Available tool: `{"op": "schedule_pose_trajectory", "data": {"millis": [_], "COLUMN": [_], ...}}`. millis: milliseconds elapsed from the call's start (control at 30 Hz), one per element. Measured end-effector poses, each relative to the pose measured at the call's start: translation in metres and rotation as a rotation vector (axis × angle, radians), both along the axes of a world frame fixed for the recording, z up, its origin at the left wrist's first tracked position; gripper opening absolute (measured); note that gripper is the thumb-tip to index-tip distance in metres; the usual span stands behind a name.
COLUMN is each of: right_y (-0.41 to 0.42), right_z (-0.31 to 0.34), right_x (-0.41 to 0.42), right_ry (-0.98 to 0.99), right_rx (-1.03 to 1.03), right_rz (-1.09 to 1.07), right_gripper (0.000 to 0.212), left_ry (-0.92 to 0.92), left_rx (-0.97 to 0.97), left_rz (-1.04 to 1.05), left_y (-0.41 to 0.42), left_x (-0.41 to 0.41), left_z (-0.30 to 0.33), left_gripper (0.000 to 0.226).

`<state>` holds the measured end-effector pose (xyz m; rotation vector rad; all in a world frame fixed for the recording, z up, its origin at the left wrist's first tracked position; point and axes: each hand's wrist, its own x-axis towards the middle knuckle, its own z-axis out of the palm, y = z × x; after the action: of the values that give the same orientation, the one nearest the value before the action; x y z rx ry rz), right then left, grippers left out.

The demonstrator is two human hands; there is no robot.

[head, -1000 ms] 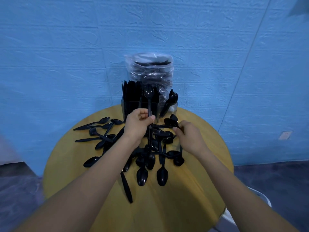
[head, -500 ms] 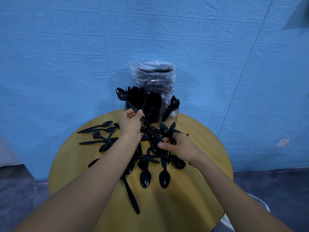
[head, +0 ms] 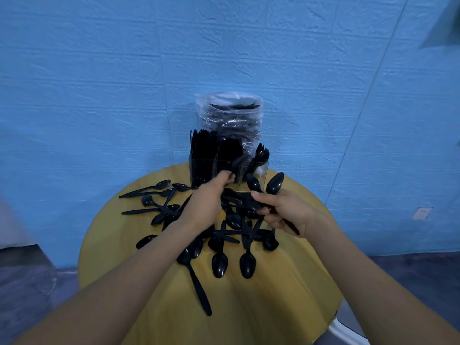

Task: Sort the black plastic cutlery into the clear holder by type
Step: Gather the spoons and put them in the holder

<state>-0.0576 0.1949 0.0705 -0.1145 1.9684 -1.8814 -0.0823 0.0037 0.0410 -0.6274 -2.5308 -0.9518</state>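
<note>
At frame centre, our left hand (head: 207, 204) pinches a blurred black piece at the holder (head: 263, 174) front. Just right, our right hand (head: 283, 210) grips two spoons (head: 275, 183), bowls up. Loose spoons (head: 219, 265) lie on the table (head: 273, 295) beneath both hands.

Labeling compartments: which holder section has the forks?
The rightmost section of the clear holder: fork tines stick up there. The left section holds straight flat pieces, and the left hand is at the middle one.
</note>
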Motion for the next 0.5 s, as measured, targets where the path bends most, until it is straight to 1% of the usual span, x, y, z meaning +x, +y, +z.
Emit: {"op": "schedule_pose_trajectory", "data": {"millis": [67,100,167,233,333,433,500], "right_y": [-0.002,-0.002,-0.004,-0.009,-0.015,-0.017,-0.015], "right_z": [0.004,0.006,0.007,0.007,0.007,0.008,0.006], "right_x": [-0.002,-0.003,-0.004,-0.005,-0.007,-0.008,-0.008], "right_ry": [-0.050,-0.074,-0.112,-0.148,-0.192,-0.177,-0.152], "right_rx": [-0.104,-0.151,-0.220,-0.278,-0.331,-0.305,-0.263], "right_rz": [-0.047,-0.072,-0.108,-0.121,-0.125,-0.140,-0.163], "right_gripper": [0.016,0.015,0.015,0.016,0.021,0.032,0.040], "left_ry": [-0.038,-0.048,-0.055,-0.057,-0.061,-0.084,-0.161], "left_rx": [-0.152,-0.190,-0.226,-0.243,-0.215,-0.161,-0.061], "left_rz": [-0.056,-0.073,-0.111,-0.133,-0.166,-0.156,-0.152], "left_y": [0.001,0.001,0.000,0.002,0.006,0.005,0.003], "left_x": [0.003,0.003,0.001,-0.002,0.000,0.003,0.006], "left_z": [-0.003,-0.006,-0.013,-0.020,-0.023,-0.021,-0.021], "left_gripper": [0.050,0.052,0.053,0.049,0.037,0.020,0.021]}}
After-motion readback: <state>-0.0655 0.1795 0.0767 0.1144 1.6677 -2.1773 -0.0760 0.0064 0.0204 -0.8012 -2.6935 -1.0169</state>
